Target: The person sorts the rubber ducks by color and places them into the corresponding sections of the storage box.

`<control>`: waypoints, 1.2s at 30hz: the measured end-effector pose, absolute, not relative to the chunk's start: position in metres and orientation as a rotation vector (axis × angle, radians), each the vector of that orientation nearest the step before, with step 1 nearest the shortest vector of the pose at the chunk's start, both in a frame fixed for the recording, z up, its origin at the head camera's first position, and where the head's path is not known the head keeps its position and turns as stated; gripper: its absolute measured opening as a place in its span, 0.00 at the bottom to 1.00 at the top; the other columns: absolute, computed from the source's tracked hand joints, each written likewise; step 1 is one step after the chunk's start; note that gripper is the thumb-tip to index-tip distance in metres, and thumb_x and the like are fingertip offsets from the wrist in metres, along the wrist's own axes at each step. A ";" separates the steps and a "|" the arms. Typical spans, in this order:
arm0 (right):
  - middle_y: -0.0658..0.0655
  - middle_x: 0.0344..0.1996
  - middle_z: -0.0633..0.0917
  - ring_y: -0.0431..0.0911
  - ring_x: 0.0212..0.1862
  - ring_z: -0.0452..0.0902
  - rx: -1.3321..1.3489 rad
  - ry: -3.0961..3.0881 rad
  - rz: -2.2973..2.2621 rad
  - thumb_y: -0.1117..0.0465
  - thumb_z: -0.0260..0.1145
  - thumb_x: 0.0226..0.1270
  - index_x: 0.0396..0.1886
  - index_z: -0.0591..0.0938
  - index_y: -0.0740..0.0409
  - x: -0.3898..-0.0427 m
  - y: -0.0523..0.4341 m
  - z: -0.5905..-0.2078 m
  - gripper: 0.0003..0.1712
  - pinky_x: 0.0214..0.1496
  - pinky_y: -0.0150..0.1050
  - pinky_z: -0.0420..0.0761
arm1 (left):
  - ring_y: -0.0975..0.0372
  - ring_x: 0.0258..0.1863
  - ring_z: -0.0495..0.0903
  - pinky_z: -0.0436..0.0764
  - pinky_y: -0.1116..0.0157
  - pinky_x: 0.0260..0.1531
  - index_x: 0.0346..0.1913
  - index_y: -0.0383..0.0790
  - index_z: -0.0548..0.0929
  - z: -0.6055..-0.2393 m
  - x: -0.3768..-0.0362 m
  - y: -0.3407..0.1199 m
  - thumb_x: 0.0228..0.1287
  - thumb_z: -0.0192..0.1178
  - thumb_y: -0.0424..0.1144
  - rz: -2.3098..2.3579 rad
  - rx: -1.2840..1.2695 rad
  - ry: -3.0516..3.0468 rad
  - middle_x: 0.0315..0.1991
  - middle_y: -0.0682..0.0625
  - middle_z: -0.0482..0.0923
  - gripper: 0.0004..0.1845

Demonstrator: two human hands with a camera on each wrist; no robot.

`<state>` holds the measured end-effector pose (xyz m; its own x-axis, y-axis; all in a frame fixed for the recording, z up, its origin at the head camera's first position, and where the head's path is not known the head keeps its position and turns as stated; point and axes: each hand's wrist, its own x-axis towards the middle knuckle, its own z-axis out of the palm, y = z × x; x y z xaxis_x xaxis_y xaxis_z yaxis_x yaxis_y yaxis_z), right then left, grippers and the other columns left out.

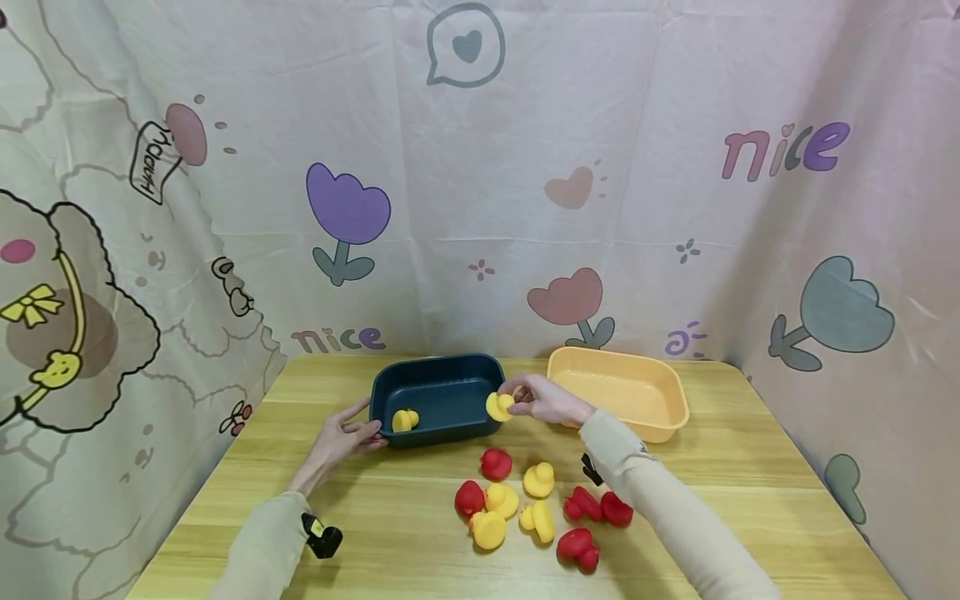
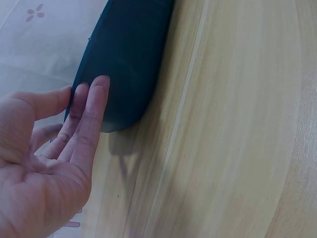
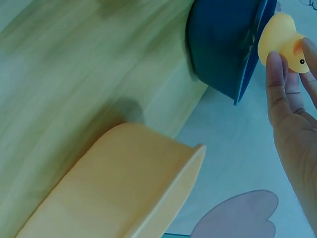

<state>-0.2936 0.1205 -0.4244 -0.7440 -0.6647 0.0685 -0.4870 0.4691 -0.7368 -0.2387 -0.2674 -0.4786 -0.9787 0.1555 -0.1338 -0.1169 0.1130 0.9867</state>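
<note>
A dark blue tub [image 1: 450, 371] stands on the wooden table [image 1: 247, 492] with one yellow duck [image 1: 405, 420] inside, at its front left. My left hand [image 1: 347, 435] rests with straight fingers [image 2: 94, 106] against the blue tub's [image 2: 126, 54] front left corner. My right hand [image 1: 542, 400] pinches another yellow duck [image 1: 498, 406] just over the tub's right rim. In the right wrist view that held duck [image 3: 281, 39] hangs beside the tub's edge [image 3: 250, 59], between my fingertips [image 3: 275, 74].
An orange tub [image 1: 652, 417] stands right of the blue one, also seen as the orange tub [image 3: 133, 183] close to my right wrist. Several red ducks [image 1: 496, 463] and yellow ducks [image 1: 538, 480] lie loose on the table in front. Patterned cloth walls enclose three sides.
</note>
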 end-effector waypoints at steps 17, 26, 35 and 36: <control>0.66 0.49 0.83 0.51 0.46 0.82 -1.037 2.564 -1.041 0.68 0.64 0.71 0.57 0.80 0.71 -0.316 0.081 -0.426 0.17 0.54 0.38 0.87 | 0.63 0.37 0.90 0.88 0.58 0.51 0.80 0.34 0.48 -0.477 -0.239 -0.267 0.75 0.56 0.32 1.970 0.031 2.182 0.42 0.43 0.88 0.39; 0.66 0.48 0.83 0.48 0.44 0.81 -1.016 2.561 -1.027 0.68 0.64 0.70 0.56 0.80 0.72 -0.323 0.059 -0.430 0.17 0.54 0.38 0.86 | 0.61 0.38 0.90 0.87 0.57 0.52 0.80 0.34 0.48 -0.478 -0.237 -0.267 0.75 0.54 0.31 1.966 0.045 2.185 0.40 0.46 0.89 0.38; 0.65 0.48 0.83 0.45 0.42 0.78 -0.995 2.589 -1.005 0.68 0.65 0.70 0.55 0.81 0.70 -0.329 0.042 -0.432 0.16 0.52 0.35 0.85 | 0.63 0.37 0.90 0.89 0.60 0.50 0.80 0.34 0.47 -0.476 -0.236 -0.265 0.75 0.56 0.32 1.975 0.049 2.179 0.41 0.45 0.88 0.39; 0.65 0.47 0.83 0.45 0.41 0.78 -0.997 2.592 -1.008 0.68 0.65 0.70 0.55 0.81 0.71 -0.330 0.040 -0.433 0.16 0.51 0.35 0.84 | 0.63 0.36 0.90 0.89 0.60 0.50 0.80 0.34 0.48 -0.476 -0.236 -0.265 0.75 0.56 0.32 1.973 0.045 2.180 0.42 0.44 0.88 0.39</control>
